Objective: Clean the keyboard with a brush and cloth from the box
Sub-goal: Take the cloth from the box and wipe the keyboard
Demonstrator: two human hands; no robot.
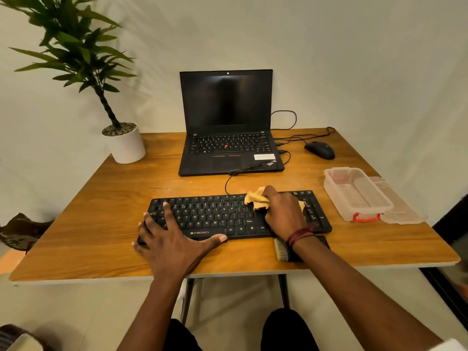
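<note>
It looked like a small office or home work corner. A wooden desk stood against a plain white wall, with an open laptop at the back. A potted plant stood left of the laptop, a wired mouse lay right of it, and a keyboard lay in front.

Both forearms are uncovered along their full visible length, the wrist of the right hand carries a narrow thread band, dark red and wound in several turns, and both legs are clad in black trousers.
</note>
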